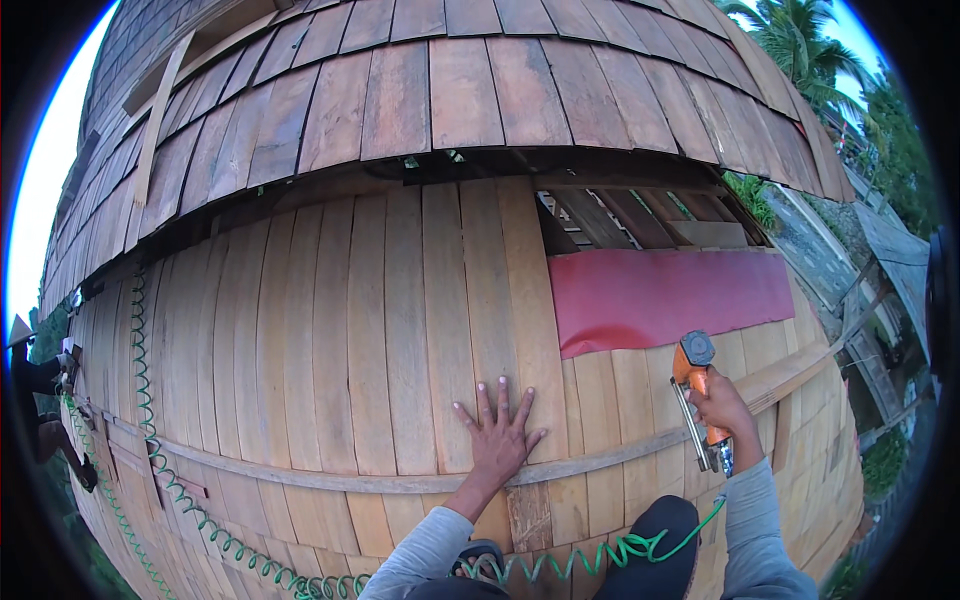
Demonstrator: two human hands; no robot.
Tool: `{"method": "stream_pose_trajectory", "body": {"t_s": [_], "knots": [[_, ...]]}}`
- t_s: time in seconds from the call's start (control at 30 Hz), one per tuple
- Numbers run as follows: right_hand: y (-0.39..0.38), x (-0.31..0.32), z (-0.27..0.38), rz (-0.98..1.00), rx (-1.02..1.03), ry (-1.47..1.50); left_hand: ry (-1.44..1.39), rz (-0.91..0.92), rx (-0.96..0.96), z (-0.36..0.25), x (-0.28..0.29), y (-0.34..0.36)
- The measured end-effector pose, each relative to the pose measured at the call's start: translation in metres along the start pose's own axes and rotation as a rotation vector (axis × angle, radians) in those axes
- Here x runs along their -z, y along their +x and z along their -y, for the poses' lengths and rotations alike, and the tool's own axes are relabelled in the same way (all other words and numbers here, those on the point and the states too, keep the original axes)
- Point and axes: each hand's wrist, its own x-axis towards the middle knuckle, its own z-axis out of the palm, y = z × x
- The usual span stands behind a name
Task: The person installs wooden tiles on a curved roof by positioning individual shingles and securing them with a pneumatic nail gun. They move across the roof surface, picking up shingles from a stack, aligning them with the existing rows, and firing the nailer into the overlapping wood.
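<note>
My left hand (497, 437) lies flat with fingers spread on the pale wooden shingles (405, 330), its wrist just over a long thin batten (390, 483) that runs across them. In my right hand (722, 403) is an orange pneumatic nail gun (696, 372) with a grey head, held by its grip above the shingles. A green coiled air hose (590, 563) leads from the lower end of the gun past my legs. Beyond the gun, a red sheet (670, 295) covers part of the roof, with one lower corner slightly buckled.
Above the red sheet, open framing (625, 215) shows gaps. An upper tier of darker shingles (470, 90) overhangs the far side. Another coiled hose (140, 370) hangs at the left, where a person (50, 400) is at the roof edge. Trees (810, 60) stand beyond the right edge.
</note>
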Motion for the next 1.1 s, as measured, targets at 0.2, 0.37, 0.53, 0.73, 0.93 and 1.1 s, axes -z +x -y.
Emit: {"method": "stream_pose_trajectory", "body": {"t_s": [0.2, 0.37, 0.53, 0.73, 0.93, 1.1], "knots": [[0.017, 0.001, 0.038, 0.163, -0.064, 0.029, -0.162, 0.027, 0.058, 0.02, 0.032, 0.007], [0.04, 0.036, 0.031, 0.278, -0.137, 0.028, -1.334, -0.095, 0.22, 0.06, 0.074, 0.138], [0.044, 0.036, 0.069, 0.353, -0.154, -0.076, -2.361, -0.256, 0.22, 0.082, 0.196, 0.285], [0.074, 0.034, 0.06, 0.412, -0.14, -0.154, -2.559, -0.431, -0.781, 0.055, 0.241, 0.401], [0.089, 0.033, 0.059, 0.47, -0.183, -0.211, -2.328, -0.5, -0.436, 0.074, 0.215, 0.349], [0.092, 0.044, 0.04, 0.438, -0.151, -0.161, -2.181, -0.502, -0.124, 0.103, 0.211, 0.266]]}}
